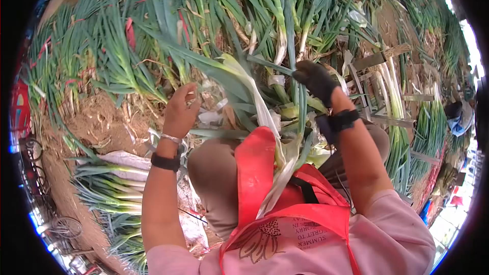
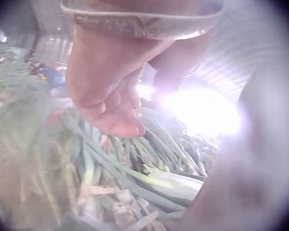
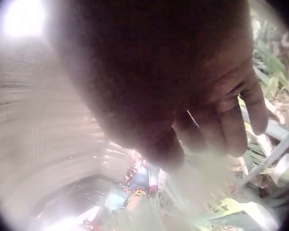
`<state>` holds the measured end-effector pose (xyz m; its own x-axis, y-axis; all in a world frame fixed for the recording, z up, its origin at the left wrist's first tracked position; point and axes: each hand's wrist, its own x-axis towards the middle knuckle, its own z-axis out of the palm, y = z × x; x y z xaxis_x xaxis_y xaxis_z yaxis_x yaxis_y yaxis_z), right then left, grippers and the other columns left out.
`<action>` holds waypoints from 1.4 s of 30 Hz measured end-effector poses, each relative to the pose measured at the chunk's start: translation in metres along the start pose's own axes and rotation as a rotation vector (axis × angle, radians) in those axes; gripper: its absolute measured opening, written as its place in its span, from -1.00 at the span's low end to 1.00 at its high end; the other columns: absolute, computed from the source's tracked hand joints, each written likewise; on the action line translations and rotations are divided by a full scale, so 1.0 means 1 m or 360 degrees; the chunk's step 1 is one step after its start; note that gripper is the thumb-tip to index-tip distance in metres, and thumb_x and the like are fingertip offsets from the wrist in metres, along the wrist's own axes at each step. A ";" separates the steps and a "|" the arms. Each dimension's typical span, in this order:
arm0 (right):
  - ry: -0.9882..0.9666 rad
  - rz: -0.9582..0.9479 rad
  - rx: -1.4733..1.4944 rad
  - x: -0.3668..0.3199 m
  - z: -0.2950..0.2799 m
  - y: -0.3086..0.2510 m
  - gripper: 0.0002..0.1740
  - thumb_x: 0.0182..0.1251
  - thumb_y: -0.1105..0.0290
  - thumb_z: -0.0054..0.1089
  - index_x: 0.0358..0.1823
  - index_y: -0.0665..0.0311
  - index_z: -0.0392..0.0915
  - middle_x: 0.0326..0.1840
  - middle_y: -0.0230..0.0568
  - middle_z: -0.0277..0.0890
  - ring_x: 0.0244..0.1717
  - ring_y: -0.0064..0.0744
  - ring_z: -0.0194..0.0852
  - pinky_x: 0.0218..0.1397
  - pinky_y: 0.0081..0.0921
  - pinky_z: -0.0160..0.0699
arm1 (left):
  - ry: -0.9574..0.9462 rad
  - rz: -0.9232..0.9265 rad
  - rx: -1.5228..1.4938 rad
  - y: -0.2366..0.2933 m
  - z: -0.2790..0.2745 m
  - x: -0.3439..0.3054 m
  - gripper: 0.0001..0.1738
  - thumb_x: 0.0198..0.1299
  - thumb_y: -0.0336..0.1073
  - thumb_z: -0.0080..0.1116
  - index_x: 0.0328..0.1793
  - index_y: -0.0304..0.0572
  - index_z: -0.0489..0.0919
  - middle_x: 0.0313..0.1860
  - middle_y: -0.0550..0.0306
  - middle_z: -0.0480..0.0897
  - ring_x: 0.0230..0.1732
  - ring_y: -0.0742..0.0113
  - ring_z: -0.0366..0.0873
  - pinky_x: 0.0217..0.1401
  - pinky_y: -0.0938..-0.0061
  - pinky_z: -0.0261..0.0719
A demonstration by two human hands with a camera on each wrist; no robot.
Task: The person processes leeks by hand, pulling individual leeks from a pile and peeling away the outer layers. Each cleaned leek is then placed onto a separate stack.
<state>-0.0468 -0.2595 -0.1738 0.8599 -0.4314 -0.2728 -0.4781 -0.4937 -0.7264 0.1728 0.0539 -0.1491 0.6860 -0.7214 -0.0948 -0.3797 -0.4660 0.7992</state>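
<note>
The left hand hangs over the person's left knee with its fingers loosely curled and nothing between them. In the left wrist view its fingertips overlap leek leaves behind. Over the leaves in front of the lap, the dark-looking right hand pinches a green leek leaf near its end; a blurred pale-green part lies under its fingers in the right wrist view. A pale, limp leek leaf drapes from between the hands down onto the red apron.
Heaps of untrimmed leeks spread in front, roots toward the person. Trimmed leeks lie on a white sheet at left. More leeks sit in a metal rack at right. Loose soil covers the ground.
</note>
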 end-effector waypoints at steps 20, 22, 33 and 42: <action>0.0886 0.0444 -0.0408 0.077 -0.040 0.209 -0.54 0.12 0.44 0.17 0.11 0.36 0.49 -0.10 -0.15 0.57 -0.08 -0.33 0.50 0.05 -0.38 0.45 | 0.0439 -0.0583 0.0294 -0.202 0.025 0.108 -0.62 0.20 -0.23 0.13 0.10 -0.26 0.52 -0.08 -0.12 0.66 -0.10 -0.01 0.64 -0.05 0.27 0.57; 0.1003 0.0464 -0.0573 0.049 -0.042 0.182 -0.39 0.18 0.34 0.25 0.28 0.33 0.35 0.07 -0.08 0.51 -0.02 -0.22 0.52 0.13 -0.33 0.45 | 0.0643 -0.0453 0.0640 -0.250 0.067 0.141 -0.57 0.17 -0.21 0.17 0.13 -0.22 0.48 -0.05 -0.15 0.64 -0.08 -0.06 0.62 -0.04 0.22 0.56; -0.0166 0.0144 0.0832 0.143 0.155 -0.077 -0.59 0.25 0.42 0.23 0.13 0.32 0.43 -0.12 -0.27 0.54 -0.09 -0.52 0.48 -0.05 -0.53 0.49 | 0.0267 -0.0361 -0.0143 -0.157 0.072 0.088 -0.65 -0.01 -0.24 0.27 -0.09 -0.15 0.50 -0.33 -0.11 0.63 -0.29 -0.17 0.60 -0.17 0.09 0.59; -0.0084 0.0535 0.0435 0.166 0.230 -0.076 -0.47 0.14 0.21 0.30 0.10 0.32 0.45 -0.15 -0.11 0.60 -0.18 -0.19 0.59 -0.09 -0.44 0.56 | 0.0604 -0.0621 -0.0228 -0.165 0.062 0.050 -0.74 0.01 -0.34 0.26 -0.13 -0.19 0.60 -0.27 -0.06 0.68 -0.22 -0.02 0.65 -0.13 0.28 0.60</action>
<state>0.1732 -0.1197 -0.3087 0.6760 -0.4913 -0.5492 -0.6741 -0.1114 -0.7302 0.2307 0.0628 -0.3224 0.9439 -0.2625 -0.2005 0.0169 -0.5680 0.8229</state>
